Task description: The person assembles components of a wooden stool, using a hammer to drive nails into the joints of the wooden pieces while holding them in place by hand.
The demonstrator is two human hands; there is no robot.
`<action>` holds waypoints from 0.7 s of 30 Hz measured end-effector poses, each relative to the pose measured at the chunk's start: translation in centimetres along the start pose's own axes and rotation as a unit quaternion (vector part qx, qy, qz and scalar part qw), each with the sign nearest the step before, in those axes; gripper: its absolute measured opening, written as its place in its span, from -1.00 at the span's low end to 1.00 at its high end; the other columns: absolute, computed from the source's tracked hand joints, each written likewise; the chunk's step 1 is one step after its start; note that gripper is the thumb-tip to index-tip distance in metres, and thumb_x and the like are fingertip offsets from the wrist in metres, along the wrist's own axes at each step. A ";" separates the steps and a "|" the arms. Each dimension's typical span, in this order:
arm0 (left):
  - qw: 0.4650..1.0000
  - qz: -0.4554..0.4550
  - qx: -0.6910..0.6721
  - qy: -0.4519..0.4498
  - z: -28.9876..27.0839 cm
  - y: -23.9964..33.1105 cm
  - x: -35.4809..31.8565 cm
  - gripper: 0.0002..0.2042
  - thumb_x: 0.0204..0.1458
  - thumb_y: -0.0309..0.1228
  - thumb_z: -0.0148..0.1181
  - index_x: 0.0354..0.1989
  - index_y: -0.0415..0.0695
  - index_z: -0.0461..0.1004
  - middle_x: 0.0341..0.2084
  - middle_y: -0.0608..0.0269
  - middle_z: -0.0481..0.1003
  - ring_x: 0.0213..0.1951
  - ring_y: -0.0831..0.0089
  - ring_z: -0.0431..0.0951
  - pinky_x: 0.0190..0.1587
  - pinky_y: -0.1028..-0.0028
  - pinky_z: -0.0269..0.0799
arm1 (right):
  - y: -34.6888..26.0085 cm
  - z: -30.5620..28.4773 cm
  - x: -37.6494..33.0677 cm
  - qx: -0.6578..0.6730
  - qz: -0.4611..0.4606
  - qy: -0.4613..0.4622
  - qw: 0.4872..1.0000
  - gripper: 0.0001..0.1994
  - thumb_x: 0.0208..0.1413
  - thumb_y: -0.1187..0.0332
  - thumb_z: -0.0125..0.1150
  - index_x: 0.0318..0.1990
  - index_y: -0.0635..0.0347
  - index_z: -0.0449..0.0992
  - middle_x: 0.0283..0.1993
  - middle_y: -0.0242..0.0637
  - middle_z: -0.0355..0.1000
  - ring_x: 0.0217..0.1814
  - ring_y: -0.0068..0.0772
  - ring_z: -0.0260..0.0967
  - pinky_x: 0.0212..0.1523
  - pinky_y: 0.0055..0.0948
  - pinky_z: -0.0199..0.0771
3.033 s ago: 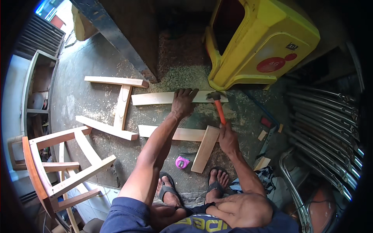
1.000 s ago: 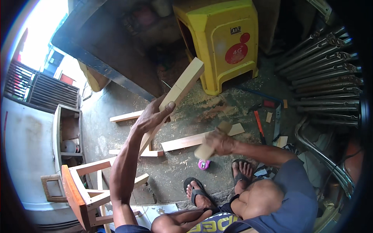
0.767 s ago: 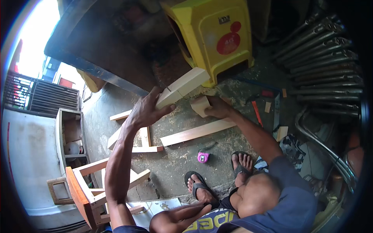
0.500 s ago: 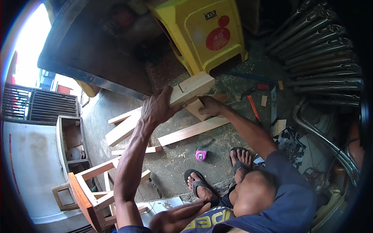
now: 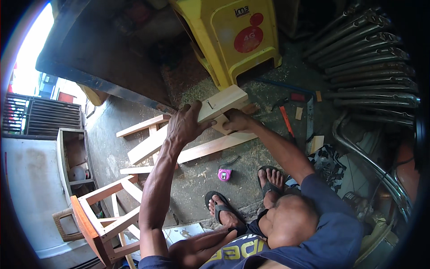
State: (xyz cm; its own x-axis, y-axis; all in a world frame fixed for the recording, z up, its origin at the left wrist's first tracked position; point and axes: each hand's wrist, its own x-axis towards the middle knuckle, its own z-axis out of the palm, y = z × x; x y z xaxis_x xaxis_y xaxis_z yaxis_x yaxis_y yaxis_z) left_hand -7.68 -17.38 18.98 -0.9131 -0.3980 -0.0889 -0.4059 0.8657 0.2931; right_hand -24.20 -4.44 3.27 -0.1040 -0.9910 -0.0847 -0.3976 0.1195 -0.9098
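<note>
My left hand (image 5: 183, 123) is wrapped around a thick pale wooden beam (image 5: 226, 99), which slants from lower left to upper right in front of me. A narrow slot is cut into the beam's upper face, just right of that hand. Under the beam's near edge, my right hand (image 5: 237, 121) grips a shorter wooden block (image 5: 221, 126), its fingers closed around it. The block meets the beam's side; whether it is joined there is hidden by my fingers. Below both lies a long plank (image 5: 215, 147) on the floor.
A yellow plastic stool (image 5: 244, 40) stands ahead. A hammer (image 5: 285, 120), a metal square (image 5: 310, 116) and a pink tape measure (image 5: 225, 174) lie on the floor. A wooden stool frame (image 5: 105, 215) is at left; metal pipes (image 5: 371, 71) are stacked at right.
My right hand and the block have shifted a little up against the beam, and less of the block shows. My left hand keeps its grip. The whole view has shifted slightly.
</note>
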 end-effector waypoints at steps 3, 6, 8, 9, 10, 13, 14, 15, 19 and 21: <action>1.000 0.001 0.021 0.002 0.4 -0.1 -0.5 -0.36 -0.05 0.10 0.47 -0.03 -0.17 0.42 -0.30 -0.21 0.57 -0.19 -0.14 0.64 -0.15 0.01 0.55 | -1.0 -0.2 -0.5 0.061 0.017 -0.017 0.998 -0.42 -0.14 0.32 0.26 0.13 0.34 0.52 0.04 0.01 0.59 0.11 -0.13 0.54 0.08 -0.22 0.50; 0.999 0.016 0.036 0.020 0.6 0.3 -1.0 -0.37 -0.01 0.11 0.43 -0.01 -0.16 0.42 -0.30 -0.21 0.56 -0.17 -0.12 0.63 -0.12 0.03 0.54 | -0.9 -0.4 -0.9 0.076 0.046 -0.037 0.995 -0.29 -0.17 0.28 0.27 0.25 0.33 0.42 0.17 0.07 0.52 0.20 -0.03 0.50 0.19 -0.25 0.45; 0.998 0.022 0.044 0.025 0.8 0.1 -1.3 -0.38 0.00 0.11 0.42 0.00 -0.17 0.42 -0.31 -0.22 0.56 -0.16 -0.12 0.63 -0.10 0.03 0.53 | -1.1 -0.1 -1.2 0.110 0.057 -0.032 0.992 -0.28 -0.16 0.29 0.25 0.28 0.33 0.39 0.16 0.08 0.51 0.21 -0.07 0.48 0.18 -0.28 0.46; 0.998 0.021 0.045 0.027 1.0 0.1 -1.3 -0.38 0.00 0.11 0.42 -0.01 -0.18 0.42 -0.31 -0.21 0.55 -0.16 -0.12 0.62 -0.09 0.03 0.53 | -0.9 -0.2 -1.2 0.108 0.060 -0.033 0.992 -0.28 -0.16 0.29 0.25 0.28 0.33 0.39 0.16 0.08 0.51 0.21 -0.07 0.48 0.18 -0.28 0.46; 0.998 0.020 0.046 0.029 1.1 0.2 -1.4 -0.38 0.01 0.10 0.41 -0.01 -0.19 0.42 -0.31 -0.20 0.55 -0.16 -0.13 0.62 -0.09 0.03 0.52 | -0.7 -0.2 -1.0 0.087 0.072 -0.043 0.993 -0.27 -0.15 0.29 0.25 0.29 0.33 0.38 0.13 0.08 0.52 0.19 -0.09 0.48 0.16 -0.29 0.47; 0.998 0.023 0.034 0.037 1.5 0.2 -1.4 -0.37 0.01 0.10 0.41 -0.03 -0.22 0.42 -0.31 -0.19 0.54 -0.16 -0.13 0.62 -0.09 0.04 0.52 | -0.3 0.1 -1.2 0.073 0.070 -0.037 0.994 -0.28 -0.14 0.29 0.24 0.29 0.35 0.37 0.08 0.06 0.53 0.15 -0.12 0.50 0.12 -0.30 0.48; 0.998 0.023 0.033 0.038 1.6 0.3 -1.5 -0.37 0.01 0.10 0.41 -0.03 -0.22 0.42 -0.31 -0.19 0.54 -0.16 -0.13 0.62 -0.09 0.04 0.52 | -0.2 0.2 -1.3 0.080 0.054 -0.020 0.995 -0.28 -0.14 0.29 0.24 0.28 0.37 0.37 0.06 0.05 0.53 0.11 -0.14 0.51 0.10 -0.30 0.49; 0.998 0.022 0.039 0.042 1.7 0.3 -1.7 -0.38 0.01 0.09 0.41 -0.03 -0.23 0.42 -0.30 -0.19 0.54 -0.16 -0.12 0.62 -0.09 0.03 0.52 | -0.6 0.1 -1.3 0.081 0.054 -0.021 0.995 -0.28 -0.14 0.29 0.24 0.28 0.37 0.37 0.06 0.05 0.53 0.11 -0.14 0.51 0.10 -0.30 0.49; 0.997 0.014 0.053 0.053 1.7 0.8 -2.1 -0.41 0.02 0.04 0.42 -0.06 -0.25 0.43 -0.29 -0.20 0.54 -0.18 -0.12 0.62 -0.09 0.02 0.52 | -1.3 -0.1 -1.5 0.122 0.076 -0.044 0.989 -0.34 -0.15 0.32 0.26 0.21 0.39 0.42 0.04 0.00 0.54 0.06 -0.21 0.51 0.05 -0.32 0.50; 0.997 0.022 0.055 0.056 1.7 1.1 -2.2 -0.42 0.01 0.02 0.43 -0.06 -0.25 0.43 -0.29 -0.19 0.54 -0.18 -0.11 0.62 -0.09 0.03 0.53 | -1.0 -0.1 -1.6 0.139 0.081 -0.041 0.986 -0.39 -0.15 0.35 0.27 0.16 0.40 0.46 0.01 -0.05 0.55 0.04 -0.27 0.51 0.03 -0.34 0.52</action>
State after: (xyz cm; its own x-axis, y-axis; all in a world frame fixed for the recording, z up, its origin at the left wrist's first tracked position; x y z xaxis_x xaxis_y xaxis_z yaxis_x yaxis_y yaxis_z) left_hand -6.21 -15.10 17.89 -0.9221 -0.3858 0.0301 -0.3738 0.9082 0.1880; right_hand -23.71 -2.99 4.39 -0.0668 -0.9631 -0.2606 -0.1148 0.2669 -0.9569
